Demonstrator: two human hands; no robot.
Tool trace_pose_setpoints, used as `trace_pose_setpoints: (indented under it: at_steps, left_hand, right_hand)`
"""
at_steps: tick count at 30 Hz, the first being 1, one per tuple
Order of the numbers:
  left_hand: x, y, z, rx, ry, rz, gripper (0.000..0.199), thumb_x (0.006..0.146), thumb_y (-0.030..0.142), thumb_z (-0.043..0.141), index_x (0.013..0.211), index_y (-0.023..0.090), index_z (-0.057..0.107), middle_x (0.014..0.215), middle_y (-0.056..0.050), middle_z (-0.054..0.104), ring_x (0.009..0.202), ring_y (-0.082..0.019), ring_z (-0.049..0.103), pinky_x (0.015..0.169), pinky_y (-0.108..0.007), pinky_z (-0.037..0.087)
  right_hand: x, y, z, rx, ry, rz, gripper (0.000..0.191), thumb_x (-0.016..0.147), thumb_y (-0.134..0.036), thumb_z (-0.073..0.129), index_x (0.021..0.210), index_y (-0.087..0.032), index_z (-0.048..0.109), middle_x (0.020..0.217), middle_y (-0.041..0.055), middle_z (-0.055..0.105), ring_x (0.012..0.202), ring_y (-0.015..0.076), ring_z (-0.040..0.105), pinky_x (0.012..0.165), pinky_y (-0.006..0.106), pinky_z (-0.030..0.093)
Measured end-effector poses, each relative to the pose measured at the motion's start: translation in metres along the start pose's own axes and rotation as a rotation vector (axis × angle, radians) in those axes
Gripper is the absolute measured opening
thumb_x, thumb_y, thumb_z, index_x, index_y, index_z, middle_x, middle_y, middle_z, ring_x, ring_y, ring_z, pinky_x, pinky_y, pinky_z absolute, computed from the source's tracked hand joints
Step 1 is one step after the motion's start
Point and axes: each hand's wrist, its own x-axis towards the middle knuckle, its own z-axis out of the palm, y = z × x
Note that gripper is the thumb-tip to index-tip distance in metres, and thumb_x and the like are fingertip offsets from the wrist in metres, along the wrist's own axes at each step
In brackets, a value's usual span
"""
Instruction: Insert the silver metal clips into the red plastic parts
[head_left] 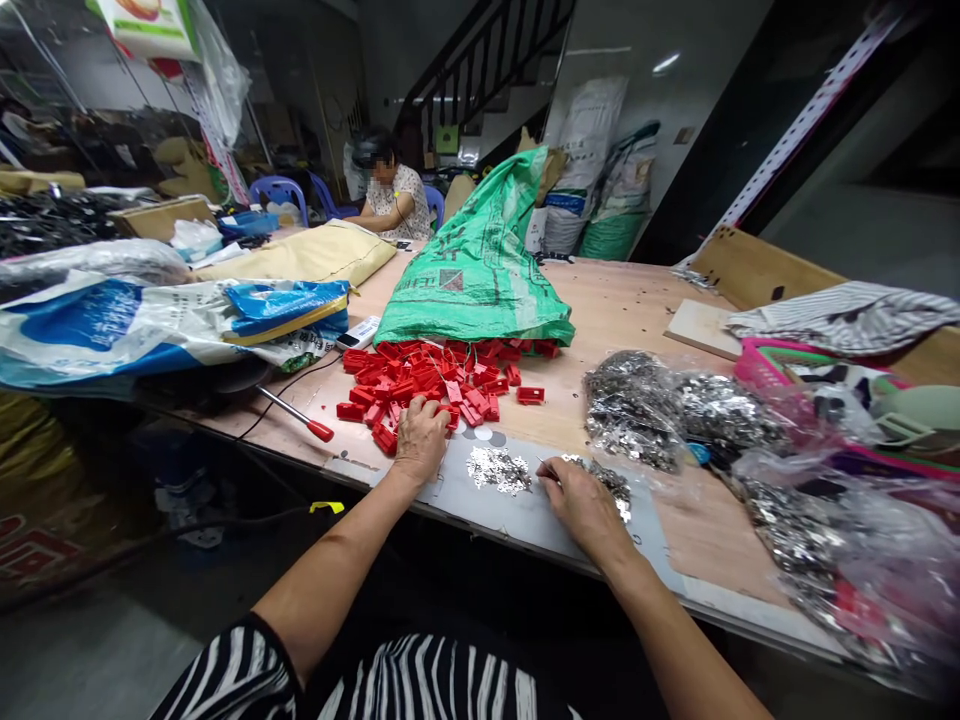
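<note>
My left hand (421,438) is at the front edge of a heap of red plastic parts (397,380). Its fingers curl over a red part at the near side of the heap; the fingertips are partly hidden. Thumb and fingers of my right hand (583,502) are pinched together on a small thin metal piece (541,462). That hand hovers over a grey sheet (480,505), between two small piles of shiny metal pieces. One metal pile (499,470) lies left of it, and the other pile (611,485) is partly behind it. A lone red part (531,396) sits apart from the heap.
A green woven sack (480,270) lies behind the red heap. Clear bags of metal pieces (634,405) and a pink basket (787,360) stand right. Left are blue-white sacks (150,320) and a red-tipped lever (319,430). Another person (409,195) sits across the table.
</note>
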Motion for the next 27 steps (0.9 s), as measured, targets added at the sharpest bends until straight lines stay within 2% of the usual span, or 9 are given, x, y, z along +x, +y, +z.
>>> trace_pose_setpoints:
  at_steps: [4, 7, 9, 12, 14, 16, 19, 23, 27]
  left_hand:
    - [-0.005, 0.003, -0.004, -0.153, 0.069, 0.053, 0.013, 0.084, 0.014, 0.054, 0.088, 0.021, 0.064, 0.112, -0.008, 0.061, 0.126, -0.029, 0.037, 0.102, -0.045, 0.03]
    - [-0.012, 0.013, -0.012, -0.469, 0.075, 0.06, 0.016, 0.083, 0.011, 0.053, 0.091, 0.02, 0.062, 0.109, -0.008, 0.06, 0.115, -0.024, 0.048, 0.099, -0.038, 0.037]
    - [-0.022, 0.023, -0.019, -0.738, 0.047, -0.049, 0.023, 0.08, 0.013, 0.058, 0.101, 0.022, 0.06, 0.104, -0.007, 0.059, 0.104, -0.021, 0.054, 0.092, -0.034, 0.042]
    - [-0.041, 0.04, -0.03, -1.199, -0.124, -0.319, 0.045, 0.073, 0.021, 0.069, 0.115, 0.024, 0.054, 0.094, -0.003, 0.056, 0.087, -0.018, 0.057, 0.08, -0.032, 0.048]
    - [-0.056, 0.049, -0.037, -1.498, -0.327, -0.484, 0.05, 0.071, 0.026, 0.073, 0.117, 0.023, 0.054, 0.092, -0.002, 0.054, 0.078, -0.015, 0.058, 0.072, -0.031, 0.05]
    - [-0.071, 0.054, -0.042, -1.696, -0.52, -0.595, 0.049, 0.07, 0.029, 0.073, 0.115, 0.021, 0.056, 0.093, -0.003, 0.054, 0.072, -0.013, 0.058, 0.067, -0.029, 0.05]
    - [-0.087, 0.055, -0.045, -1.752, -0.662, -0.663, 0.048, 0.07, 0.028, 0.073, 0.115, 0.02, 0.059, 0.09, -0.003, 0.057, 0.069, -0.013, 0.06, 0.061, -0.024, 0.046]
    - [-0.099, 0.051, -0.044, -1.71, -0.629, -0.714, 0.042, 0.071, 0.026, 0.074, 0.11, 0.017, 0.061, 0.095, -0.005, 0.062, 0.072, -0.011, 0.06, 0.061, -0.02, 0.041]
    - [-0.104, 0.05, -0.042, -1.702, -0.646, -0.721, 0.04, 0.07, 0.028, 0.076, 0.106, 0.015, 0.064, 0.103, -0.008, 0.064, 0.075, -0.01, 0.058, 0.065, -0.02, 0.04]
  right_hand:
    - [-0.005, 0.003, 0.001, 0.077, 0.028, -0.01, 0.012, 0.087, -0.02, 0.045, 0.087, -0.021, 0.057, 0.091, 0.0032, 0.066, 0.084, 0.0194, 0.061, 0.073, 0.029, 0.041]
    - [-0.009, 0.002, 0.001, 0.14, 0.042, -0.008, 0.011, 0.086, -0.022, 0.045, 0.085, -0.022, 0.056, 0.088, 0.0029, 0.066, 0.082, 0.0204, 0.062, 0.07, 0.03, 0.041]
    - [-0.011, 0.0, 0.001, 0.153, 0.041, 0.006, 0.01, 0.087, -0.024, 0.045, 0.086, -0.022, 0.056, 0.085, 0.0025, 0.067, 0.079, 0.0208, 0.062, 0.068, 0.03, 0.04]
    - [-0.012, -0.003, 0.002, 0.161, 0.042, 0.025, 0.01, 0.087, -0.024, 0.047, 0.088, -0.023, 0.057, 0.084, 0.0018, 0.068, 0.078, 0.0206, 0.063, 0.067, 0.03, 0.041]
    - [-0.011, -0.003, 0.004, 0.167, 0.038, 0.029, 0.011, 0.087, -0.024, 0.048, 0.089, -0.023, 0.058, 0.085, 0.0017, 0.068, 0.078, 0.0205, 0.063, 0.068, 0.03, 0.041]
    - [-0.009, -0.001, 0.004, 0.184, 0.05, 0.018, 0.012, 0.087, -0.024, 0.048, 0.09, -0.023, 0.059, 0.088, 0.0022, 0.069, 0.079, 0.0202, 0.064, 0.069, 0.03, 0.043]
    - [-0.007, 0.009, 0.0, 0.21, 0.134, 0.003, 0.014, 0.086, -0.024, 0.047, 0.09, -0.021, 0.06, 0.092, 0.0039, 0.07, 0.082, 0.0203, 0.064, 0.071, 0.03, 0.044]
    - [-0.008, 0.032, -0.013, 0.18, 0.225, 0.042, 0.015, 0.085, -0.027, 0.048, 0.09, -0.021, 0.061, 0.091, 0.0046, 0.069, 0.082, 0.0216, 0.063, 0.071, 0.031, 0.045]
    - [-0.018, 0.049, -0.019, 0.126, 0.167, 0.026, 0.014, 0.085, -0.025, 0.049, 0.087, -0.022, 0.062, 0.091, 0.0035, 0.067, 0.083, 0.0211, 0.062, 0.073, 0.031, 0.044]
